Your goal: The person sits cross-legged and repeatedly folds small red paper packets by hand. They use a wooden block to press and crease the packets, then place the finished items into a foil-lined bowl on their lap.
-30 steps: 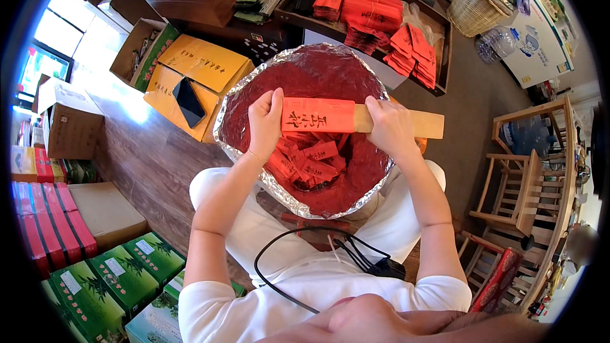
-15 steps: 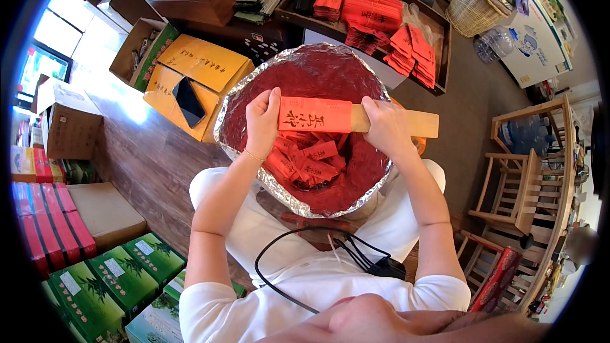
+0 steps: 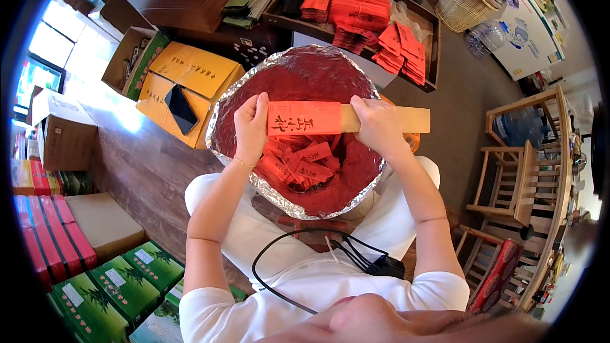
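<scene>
A long red paper packet with black writing is stretched level between my hands. My left hand is closed on its left end, thumb upward. Out of the packet's right end runs a flat tan strip, like wood or card, and my right hand is wrapped round it close to the packet's edge. How far the strip reaches inside the packet is hidden. Beneath both hands sits a large dark red bowl with a foil-covered rim. Several small red packets lie heaped in its bottom.
Beyond the bowl stands a dark tray with bundled red packets. Yellow boxes carry a black phone at the left. Green boxes are at the lower left, a wooden chair at the right. A black cable crosses my lap.
The whole view has shifted slightly to the left. Both hands keep the same grip, and the packet and strip look unchanged between them.
</scene>
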Motion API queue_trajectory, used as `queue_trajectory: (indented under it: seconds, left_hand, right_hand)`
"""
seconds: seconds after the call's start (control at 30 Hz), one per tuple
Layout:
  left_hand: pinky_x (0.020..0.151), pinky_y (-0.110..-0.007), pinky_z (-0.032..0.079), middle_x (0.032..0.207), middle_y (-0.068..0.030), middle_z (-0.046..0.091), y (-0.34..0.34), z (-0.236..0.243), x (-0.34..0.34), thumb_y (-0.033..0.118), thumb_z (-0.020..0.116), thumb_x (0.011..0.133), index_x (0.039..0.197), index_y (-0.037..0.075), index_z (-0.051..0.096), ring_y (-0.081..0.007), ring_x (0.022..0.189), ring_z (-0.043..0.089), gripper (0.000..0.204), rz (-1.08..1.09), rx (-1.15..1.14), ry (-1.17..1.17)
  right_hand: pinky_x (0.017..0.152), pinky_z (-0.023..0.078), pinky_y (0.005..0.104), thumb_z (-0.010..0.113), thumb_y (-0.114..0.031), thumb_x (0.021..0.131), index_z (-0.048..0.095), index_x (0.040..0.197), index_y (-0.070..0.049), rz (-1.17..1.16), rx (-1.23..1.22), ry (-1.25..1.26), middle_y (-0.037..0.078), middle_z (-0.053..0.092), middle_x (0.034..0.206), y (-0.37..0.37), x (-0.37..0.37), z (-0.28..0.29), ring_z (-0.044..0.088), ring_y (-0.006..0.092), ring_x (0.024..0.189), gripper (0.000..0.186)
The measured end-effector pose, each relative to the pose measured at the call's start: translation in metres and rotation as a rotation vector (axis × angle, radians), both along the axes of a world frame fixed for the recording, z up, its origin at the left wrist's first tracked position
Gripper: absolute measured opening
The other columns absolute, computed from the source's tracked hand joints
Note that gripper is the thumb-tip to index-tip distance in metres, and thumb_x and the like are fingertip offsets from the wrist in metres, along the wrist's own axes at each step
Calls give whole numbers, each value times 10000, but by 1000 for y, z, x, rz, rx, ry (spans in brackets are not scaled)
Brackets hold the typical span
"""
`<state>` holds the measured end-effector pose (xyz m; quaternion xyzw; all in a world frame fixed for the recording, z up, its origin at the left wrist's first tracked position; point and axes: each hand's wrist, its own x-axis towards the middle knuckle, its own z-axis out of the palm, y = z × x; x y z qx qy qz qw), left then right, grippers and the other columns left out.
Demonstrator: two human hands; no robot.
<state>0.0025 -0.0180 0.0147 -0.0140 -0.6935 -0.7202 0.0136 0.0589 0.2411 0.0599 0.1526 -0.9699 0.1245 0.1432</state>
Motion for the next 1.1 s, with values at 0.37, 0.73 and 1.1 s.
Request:
queue_trajectory:
  seconds: [0.37,0.73,1.1]
  left_hand:
    - [524,-221,296,652,78,376,1,15,1,205,528,996,694,39,470,-14,624,316,349,-7,63,-91]
    - [483,-209,328,646,76,474,-1,9,-4,230,520,1000,807,35,574,-5,562,383,280,-40,30,-29]
    - [536,-237,324,654,69,409,10,-1,-1,206,520,995,697,6,496,-21,631,345,360,11,105,-19]
  right_hand:
    - [660,492,412,699,-27,601,518,901,-66,-29,36,17,104,628,759,2,2,3,634,308,743,353]
    - [658,474,442,714,-19,570,510,887,-57,-28,20,50,126,605,740,1,-2,0,617,342,746,378]
    - [668,474,447,701,-17,591,496,870,-59,-31,-4,30,131,602,743,0,0,7,612,352,746,349]
